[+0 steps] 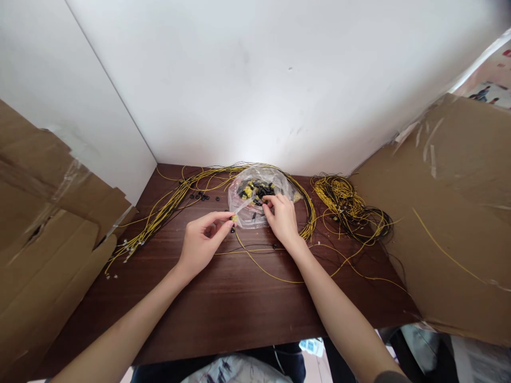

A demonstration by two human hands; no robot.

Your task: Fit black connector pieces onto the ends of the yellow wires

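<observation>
Between the thumb and fingertips of my left hand (203,239) is a small yellow connector (234,218). A thin yellow wire (244,250) runs down from near it and curves across the table. Just under those fingertips shows a small black piece (232,230). My right hand (281,217) reaches over the near right rim of a clear plastic bag (255,221), its thumb and index finger bent close together among the contents. What they pinch, if anything, is too small to name. Inside the bag lie many small black parts (261,189) and yellow parts (248,190).
A long bundle of yellow and black wires (159,215) arcs behind the bag, white-tipped at the left. To the right lies a tangled wire coil (339,199). Several black rings (199,197) rest on the brown table (223,314). Cardboard (447,213) flanks both sides; a white wall (255,85) stands behind.
</observation>
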